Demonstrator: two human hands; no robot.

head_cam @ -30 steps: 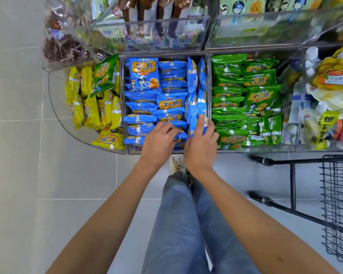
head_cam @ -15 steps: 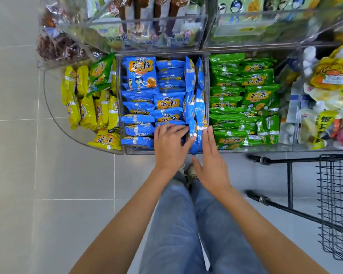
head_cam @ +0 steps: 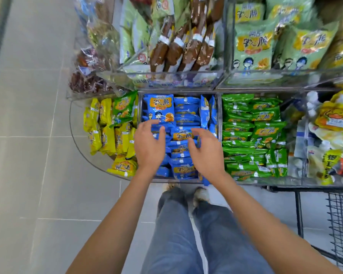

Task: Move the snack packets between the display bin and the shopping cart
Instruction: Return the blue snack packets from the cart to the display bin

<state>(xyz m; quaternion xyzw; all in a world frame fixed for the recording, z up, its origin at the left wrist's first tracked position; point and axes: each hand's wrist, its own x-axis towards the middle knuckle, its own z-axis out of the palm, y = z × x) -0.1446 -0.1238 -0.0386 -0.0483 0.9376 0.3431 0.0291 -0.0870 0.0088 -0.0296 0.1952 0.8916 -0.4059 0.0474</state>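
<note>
1. Head view: clear display bin [head_cam: 178,181], compartments side by side. Blue snack packets [head_cam: 186,117] fill the middle one, mostly stacked flat, a few upright along its right wall.
2. Left hand [head_cam: 150,147] is over the left half of that compartment. Fingers spread & slightly bent, tips on the packets near the rear-left corner, thumb out wide. It grips nothing that shows.
3. Right hand [head_cam: 206,153] is over the right half, nearer the front wall. Thumb points left, fingers curl down into the pile & are blurred, so can't tell if they pinch a packet.
4. One orange-label packet [head_cam: 181,135] lies flat mid-compartment, between the two thumbs.
5. Green packets [head_cam: 251,135] fill the compartment to the right. Yellow packets [head_cam: 107,133] sit in the rounded end compartment to the left.
6. Shopping cart [head_cam: 342,218], wire basket, stands at the bin's front-right corner, well apart from both hands.
7. Upper bin [head_cam: 166,79] behind holds brown packets [head_cam: 178,48]. Jeans [head_cam: 176,238] & tiled floor [head_cam: 28,155] are below the front edge.
</note>
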